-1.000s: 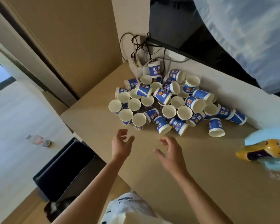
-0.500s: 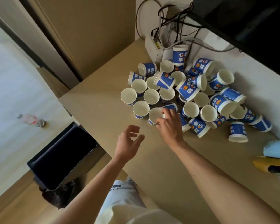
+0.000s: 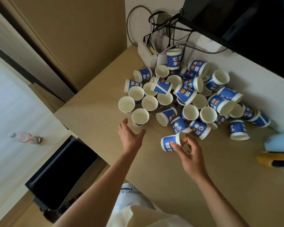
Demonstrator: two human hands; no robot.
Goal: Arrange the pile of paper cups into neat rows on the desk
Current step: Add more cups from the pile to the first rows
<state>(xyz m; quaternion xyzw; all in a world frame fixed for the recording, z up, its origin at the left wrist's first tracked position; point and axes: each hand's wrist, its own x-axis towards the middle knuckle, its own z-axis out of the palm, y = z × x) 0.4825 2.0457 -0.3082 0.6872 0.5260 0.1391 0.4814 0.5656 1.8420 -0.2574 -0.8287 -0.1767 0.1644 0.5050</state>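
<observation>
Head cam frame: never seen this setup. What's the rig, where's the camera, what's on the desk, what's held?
There is no machine here. A person works with two bare hands, and one wide-angle camera worn on the head looks forward and down, so both arms enter from the bottom of the picture. On the tan desk lies a pile of blue-and-white paper cups, some upright and some tipped over. The right hand pinches one cup, tilted sideways, at the pile's near edge. The left hand is open and holds nothing, just short of an upright cup. Behind the pile are cables and a white box. A dark bin stands on the floor at left.
</observation>
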